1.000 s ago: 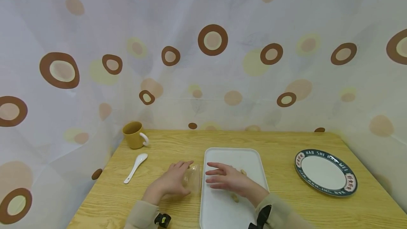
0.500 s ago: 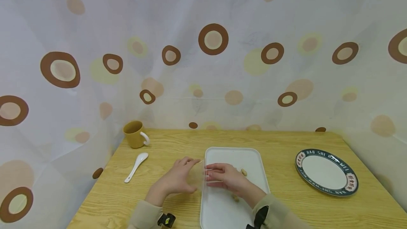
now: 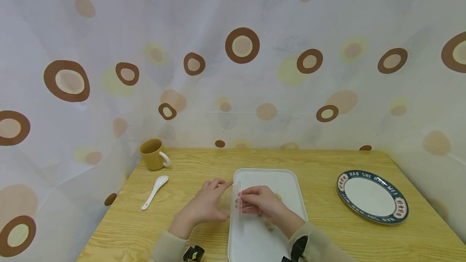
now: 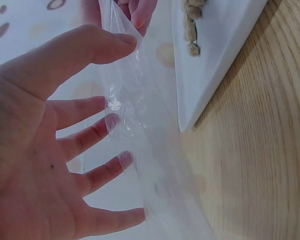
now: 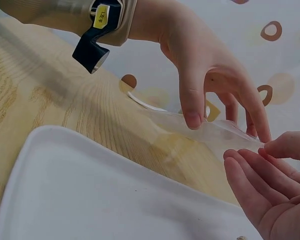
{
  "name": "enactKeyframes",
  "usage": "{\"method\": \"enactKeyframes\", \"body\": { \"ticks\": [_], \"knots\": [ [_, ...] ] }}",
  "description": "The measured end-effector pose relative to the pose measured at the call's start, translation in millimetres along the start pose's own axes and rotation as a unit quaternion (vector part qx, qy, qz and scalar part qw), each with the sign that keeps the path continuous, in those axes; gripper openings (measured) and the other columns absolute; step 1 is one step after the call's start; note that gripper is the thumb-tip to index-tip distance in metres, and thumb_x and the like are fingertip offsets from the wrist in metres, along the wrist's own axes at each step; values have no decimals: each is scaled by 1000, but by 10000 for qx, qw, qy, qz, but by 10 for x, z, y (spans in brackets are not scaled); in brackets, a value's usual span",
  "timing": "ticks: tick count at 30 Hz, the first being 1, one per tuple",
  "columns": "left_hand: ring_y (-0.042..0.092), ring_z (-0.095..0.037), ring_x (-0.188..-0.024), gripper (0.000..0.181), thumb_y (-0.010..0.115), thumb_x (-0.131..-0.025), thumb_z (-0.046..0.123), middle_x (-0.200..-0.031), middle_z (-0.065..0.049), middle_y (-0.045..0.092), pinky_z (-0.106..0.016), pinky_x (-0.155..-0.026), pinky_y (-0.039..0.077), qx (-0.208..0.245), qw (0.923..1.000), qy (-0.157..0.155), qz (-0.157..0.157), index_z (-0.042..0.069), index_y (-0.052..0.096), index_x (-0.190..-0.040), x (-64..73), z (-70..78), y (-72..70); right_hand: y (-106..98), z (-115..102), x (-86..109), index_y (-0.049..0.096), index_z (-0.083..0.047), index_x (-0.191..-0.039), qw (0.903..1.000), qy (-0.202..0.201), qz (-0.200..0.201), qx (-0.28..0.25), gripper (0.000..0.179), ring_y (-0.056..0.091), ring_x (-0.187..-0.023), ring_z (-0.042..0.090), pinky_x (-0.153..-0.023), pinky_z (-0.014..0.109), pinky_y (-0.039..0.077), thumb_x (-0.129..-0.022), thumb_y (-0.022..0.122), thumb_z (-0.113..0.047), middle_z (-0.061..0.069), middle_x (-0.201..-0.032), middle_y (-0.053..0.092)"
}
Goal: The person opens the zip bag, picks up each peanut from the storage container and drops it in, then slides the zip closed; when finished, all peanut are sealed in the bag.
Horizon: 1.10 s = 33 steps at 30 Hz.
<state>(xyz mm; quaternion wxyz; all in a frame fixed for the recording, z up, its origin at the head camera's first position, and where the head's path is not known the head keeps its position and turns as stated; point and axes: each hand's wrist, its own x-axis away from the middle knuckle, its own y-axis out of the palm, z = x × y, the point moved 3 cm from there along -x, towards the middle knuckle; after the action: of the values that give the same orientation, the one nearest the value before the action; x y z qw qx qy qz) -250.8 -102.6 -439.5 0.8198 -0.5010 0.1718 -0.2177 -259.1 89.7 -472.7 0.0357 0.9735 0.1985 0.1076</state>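
A clear plastic bag [image 3: 236, 201] spans the gap between both hands, over the left rim of the white tray [image 3: 267, 177]. My left hand [image 3: 204, 203] holds it between the thumb and spread fingers; the left wrist view shows the fingertips against the crinkled film [image 4: 150, 130]. With thumb and forefinger, my right hand [image 3: 267, 204] pinches the bag's near-tray edge, plain in the right wrist view. Several peanuts in their shells [image 4: 192, 30] lie on the tray, partly hidden behind the right hand in the head view.
On the left side of the wooden table [image 3: 196, 161] are a mustard mug [image 3: 152, 157] with a white handle and a white spoon [image 3: 155, 191]. A dark-rimmed oval plate [image 3: 371, 197] lies to the right. A patterned curtain hangs behind.
The left hand has moved right, bringing the bag over the tray's edge. My right fingers, apart from the bag one second ago, have closed on its edge.
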Motion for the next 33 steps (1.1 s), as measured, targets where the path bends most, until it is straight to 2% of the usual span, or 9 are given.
{"method": "enactKeyframes", "body": {
  "ticks": [5, 10, 14, 18, 21, 24, 27, 30, 33],
  "knots": [
    [44, -33, -125, 87, 82, -73, 26, -139, -8, 48, -52, -98, 45, -19, 10000, 48, 3, 12, 43, -149, -3, 51, -9, -18, -20, 15, 59, 19, -116, 9999, 26, 128, -39, 34, 72, -75, 11, -72, 31, 59, -95, 62, -8, 6, -87, 74],
    [45, -33, -124, 90, 84, -74, 31, -140, -9, 47, -51, -98, 46, -8, 9999, 110, 28, 11, 41, -150, 1, 89, -9, -36, -26, 25, 62, 17, -111, 9998, 72, 189, -39, 30, 73, -77, 13, -70, 30, 59, -94, 62, -8, 10, -89, 76],
    [44, -34, -125, 96, 86, -73, 39, -142, -10, 46, -52, -98, 46, 189, 9997, 101, 67, 11, 39, -151, -3, 103, 2, -45, -30, 25, 62, 15, -108, 9997, 103, 234, -56, 28, 74, -80, 15, -69, 29, 59, -94, 62, -9, 11, -89, 76],
    [44, -33, -129, 87, 75, -82, 51, -143, -10, 46, -54, -101, 44, 477, 9988, -42, 96, 13, 38, -152, -21, 102, 32, -54, -37, 33, 63, 14, -108, 9996, 110, 243, -88, 28, 74, -81, 16, -70, 29, 59, -95, 63, -10, 11, -90, 76],
    [44, -33, -133, 78, 63, -90, 56, -144, -10, 47, -53, -105, 42, 714, 9971, -225, 146, 10, 40, -149, -36, 102, 43, -50, -54, 45, 64, 12, -108, 9994, 152, 285, -90, 28, 74, -80, 16, -70, 30, 59, -95, 64, -12, 11, -91, 76],
    [49, -32, -128, 72, 61, -92, 57, -137, -12, 53, -51, -103, 43, 959, 9944, -367, 237, 5, 46, -140, -52, 115, 41, -36, -66, 53, 65, 10, -106, 9992, 202, 339, -113, 26, 73, -79, 14, -69, 30, 59, -94, 65, -13, 10, -91, 76],
    [55, -25, -107, 64, 63, -90, 56, -118, -12, 57, -41, -88, 47, 1091, 9926, -427, 309, 4, 50, -124, -59, 141, 38, -14, -69, 55, 67, 8, -104, 9989, 244, 362, -183, 23, 73, -78, 13, -69, 29, 59, -94, 66, -13, 9, -91, 76],
    [49, -18, -87, 56, 65, -88, 58, -104, -9, 54, -31, -74, 43, 1071, 9928, -435, 320, 7, 50, -107, -59, 173, 45, 9, -71, 66, 67, 8, -103, 9990, 216, 287, -277, 22, 72, -77, 12, -70, 29, 59, -94, 66, -12, 7, -89, 75],
    [46, -15, -80, 54, 63, -88, 61, -102, -4, 50, -28, -67, 40, 950, 9939, -434, 343, 8, 51, -96, -53, 209, 48, 30, -78, 74, 66, 9, -105, 9991, 179, 154, -346, 24, 72, -78, 12, -72, 30, 59, -94, 66, -13, 4, -87, 74]
  ]
}}
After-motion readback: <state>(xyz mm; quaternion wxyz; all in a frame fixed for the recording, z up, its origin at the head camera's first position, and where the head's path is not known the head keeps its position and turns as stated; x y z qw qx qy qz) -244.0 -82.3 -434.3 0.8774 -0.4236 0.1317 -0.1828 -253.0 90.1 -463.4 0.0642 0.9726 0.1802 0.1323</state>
